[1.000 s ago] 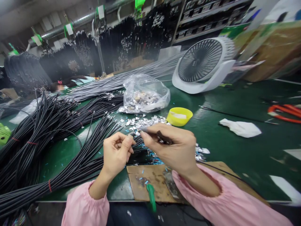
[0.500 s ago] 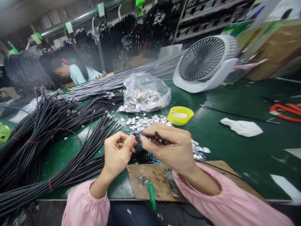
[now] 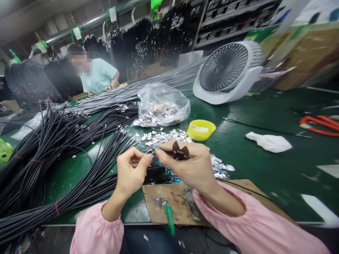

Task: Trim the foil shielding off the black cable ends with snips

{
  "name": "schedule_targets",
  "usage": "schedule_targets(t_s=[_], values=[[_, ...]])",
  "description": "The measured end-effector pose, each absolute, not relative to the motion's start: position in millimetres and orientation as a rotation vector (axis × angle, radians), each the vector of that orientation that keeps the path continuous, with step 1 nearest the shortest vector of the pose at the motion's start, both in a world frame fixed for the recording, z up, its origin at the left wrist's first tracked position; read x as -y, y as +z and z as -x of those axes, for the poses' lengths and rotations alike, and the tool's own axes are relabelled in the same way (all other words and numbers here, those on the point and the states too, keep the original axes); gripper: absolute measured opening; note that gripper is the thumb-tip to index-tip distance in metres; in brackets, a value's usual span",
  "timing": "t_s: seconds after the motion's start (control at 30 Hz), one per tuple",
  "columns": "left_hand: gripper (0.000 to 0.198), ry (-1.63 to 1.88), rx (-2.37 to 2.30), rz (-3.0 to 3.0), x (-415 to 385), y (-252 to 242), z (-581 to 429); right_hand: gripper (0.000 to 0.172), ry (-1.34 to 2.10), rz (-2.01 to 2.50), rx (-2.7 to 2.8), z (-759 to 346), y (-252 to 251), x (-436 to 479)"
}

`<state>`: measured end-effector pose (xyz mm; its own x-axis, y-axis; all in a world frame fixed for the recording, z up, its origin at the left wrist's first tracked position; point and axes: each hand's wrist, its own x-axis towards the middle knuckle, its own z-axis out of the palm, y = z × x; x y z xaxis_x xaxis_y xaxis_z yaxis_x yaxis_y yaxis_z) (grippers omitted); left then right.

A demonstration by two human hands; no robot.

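My left hand (image 3: 132,169) is closed, thumb and index finger pinched at the end of a thin cable. Close by on its right, my right hand (image 3: 189,160) has dark wire cutters (image 3: 180,151) tucked in its grip, their short jaws poking up between thumb and fingers. Fine coloured wires (image 3: 156,147) show at the right fingertips; the hands hide most of them. Silver foil scraps (image 3: 166,137) and blue wire bits lie behind and under the hands. Below is a worn brown board (image 3: 164,192) with a green-handled tool (image 3: 169,218) at its front edge.
Bundles of black cables (image 3: 79,180) cover the left side. A clear bag of scraps (image 3: 164,106), a yellow ring-shaped container (image 3: 201,130) and a white fan (image 3: 227,70) stand behind. Orange-handled scissors (image 3: 317,125) and a white wrapped item (image 3: 268,141) lie right. A person (image 3: 97,76) sits across.
The cutters have turned in my right hand, so their jaws now point up and show more. Coloured wires have come into view at its fingertips. The person across has raised their head and body.
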<state>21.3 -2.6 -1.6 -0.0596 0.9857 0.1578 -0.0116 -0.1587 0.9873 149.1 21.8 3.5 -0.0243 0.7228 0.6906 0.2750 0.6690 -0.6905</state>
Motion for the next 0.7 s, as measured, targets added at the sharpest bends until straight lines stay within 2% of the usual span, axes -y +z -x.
schedule_targets(t_s=[0.13, 0.3, 0.37, 0.43, 0.53, 0.63, 0.7], values=[[0.036, 1.407, -1.141, -1.279, -3, -6, -22, 0.014, 0.342, 0.844, 1.612, -148, 3, -21], [0.04, 1.598, -1.233, -1.246, -23, -9, -10, 0.013, 0.524, 0.834, 1.534, -150, 4, -22], [0.039, 1.452, -1.426, -1.474, -32, -12, 0, 0.013, 0.576, 0.858, 1.389, -151, 4, -23], [0.038, 1.108, -1.719, -1.752, -39, -17, 10, 0.023, 0.641, 0.871, 1.246, -152, 3, -25], [0.005, 0.86, -1.979, -1.847, -45, -29, 22, 0.04, 0.728, 0.862, 1.211, -152, 0, -29], [0.013, 0.791, -2.122, -1.833, -51, -40, 30, 0.044, 0.673, 0.91, 1.451, -151, -3, -34], [0.011, 0.769, -2.163, -1.839, -55, -44, 33, 0.044, 0.593, 0.922, 1.66, -149, -5, -38]])
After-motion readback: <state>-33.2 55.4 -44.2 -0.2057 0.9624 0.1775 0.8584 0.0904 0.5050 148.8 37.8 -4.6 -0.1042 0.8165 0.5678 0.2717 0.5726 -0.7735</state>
